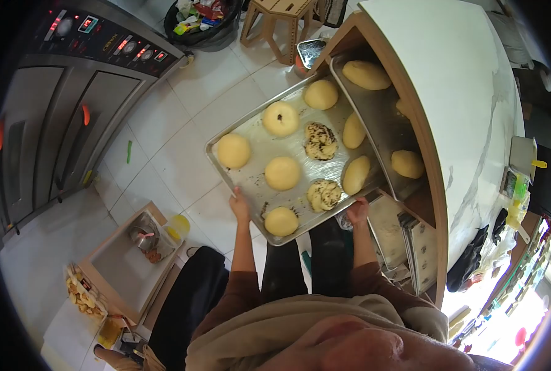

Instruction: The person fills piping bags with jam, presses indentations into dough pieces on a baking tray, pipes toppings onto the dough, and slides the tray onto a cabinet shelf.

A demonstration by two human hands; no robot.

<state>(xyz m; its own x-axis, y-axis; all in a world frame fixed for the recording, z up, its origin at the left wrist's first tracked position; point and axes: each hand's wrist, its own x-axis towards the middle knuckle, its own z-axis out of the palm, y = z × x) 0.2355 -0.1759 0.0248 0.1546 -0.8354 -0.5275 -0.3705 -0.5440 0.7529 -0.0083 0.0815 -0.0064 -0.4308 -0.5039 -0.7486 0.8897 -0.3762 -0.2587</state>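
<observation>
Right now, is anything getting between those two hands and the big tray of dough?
Nothing visible does. The left hand and right hand both appear to hold the tray directly by its rim, on the sides nearer the body. The dough pieces lie inside it, apart from both hands.

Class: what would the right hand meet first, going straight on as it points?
Past the rim of its tray, the right hand would probably meet the nearest oval bun; depth is unclear.
</observation>
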